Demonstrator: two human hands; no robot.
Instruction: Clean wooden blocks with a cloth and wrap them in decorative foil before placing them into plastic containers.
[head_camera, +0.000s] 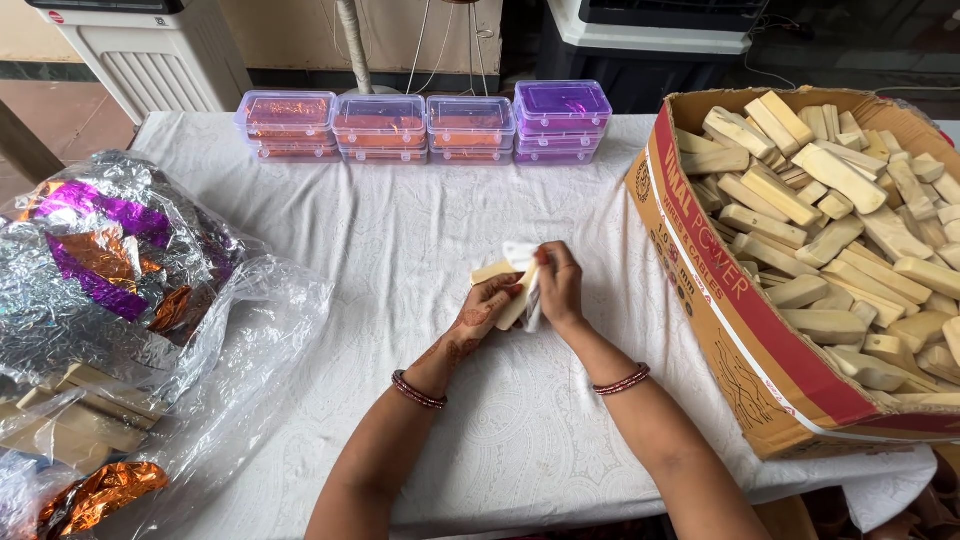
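Both hands pinch one pale bar (505, 290) — left hand (487, 315), right hand (560, 290) — mid-table, cardboard box (760, 330) near right.

At our right we see an open brown cardboard box (740, 330) with a red band. Four stacks of clear lidded plastic boxes (425, 128) (one purple) stand at the far edge. Left lies a clear plastic bag (250, 330) of foil.

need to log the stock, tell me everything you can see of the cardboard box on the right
The cardboard box is brown with a red printed band along its near side and its top open. It rests on the white cloth at the table's right end, reaching its front edge. Pale cream bars fill it in a loose heap. Neither hand touches it.
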